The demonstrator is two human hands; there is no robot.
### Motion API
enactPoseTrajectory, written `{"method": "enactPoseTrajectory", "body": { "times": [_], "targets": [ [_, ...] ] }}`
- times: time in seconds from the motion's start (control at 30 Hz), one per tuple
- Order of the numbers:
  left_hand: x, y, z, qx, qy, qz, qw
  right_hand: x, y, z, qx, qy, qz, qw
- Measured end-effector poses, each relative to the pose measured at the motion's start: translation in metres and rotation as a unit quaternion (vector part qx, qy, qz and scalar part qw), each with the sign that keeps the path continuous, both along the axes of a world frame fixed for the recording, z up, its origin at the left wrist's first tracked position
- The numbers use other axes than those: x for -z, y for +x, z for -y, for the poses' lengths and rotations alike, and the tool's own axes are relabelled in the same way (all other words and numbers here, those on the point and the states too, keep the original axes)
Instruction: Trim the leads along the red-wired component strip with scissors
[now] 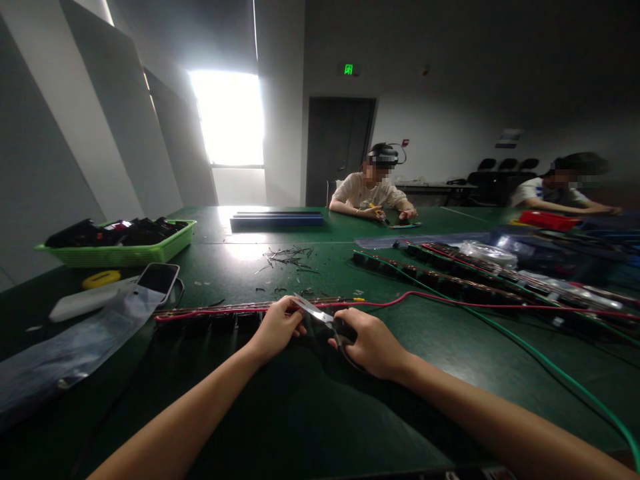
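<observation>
My right hand is closed round the dark handles of a pair of scissors. The blades point left and reach to the fingertips of my left hand. Those left fingers are pinched together at a long black strip; what lies between them is too small to make out. Along the strip's top runs a red wire, which carries on to the right across the table. My hands hide part of the strip.
Thin black offcuts lie beyond my hands. At left are a green basket of black parts, a phone and a plastic bag. More wired strips and a green wire lie right. Two people sit across the table.
</observation>
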State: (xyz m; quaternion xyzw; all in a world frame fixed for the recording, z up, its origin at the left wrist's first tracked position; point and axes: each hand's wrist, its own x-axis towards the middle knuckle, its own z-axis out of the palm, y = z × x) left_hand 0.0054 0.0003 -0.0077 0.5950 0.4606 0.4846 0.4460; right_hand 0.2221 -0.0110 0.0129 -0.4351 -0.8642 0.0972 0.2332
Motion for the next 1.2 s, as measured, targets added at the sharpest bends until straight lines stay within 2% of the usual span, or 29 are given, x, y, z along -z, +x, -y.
{"method": "enactPoseTrajectory", "body": {
  "times": [1.2],
  "targets": [
    [-0.01, -0.008, 0.002, 0.058, -0.006, -0.006, 0.998, -0.004, 0.001, 0.005, -0.003, -0.008, -0.01, 1.0]
  ]
}}
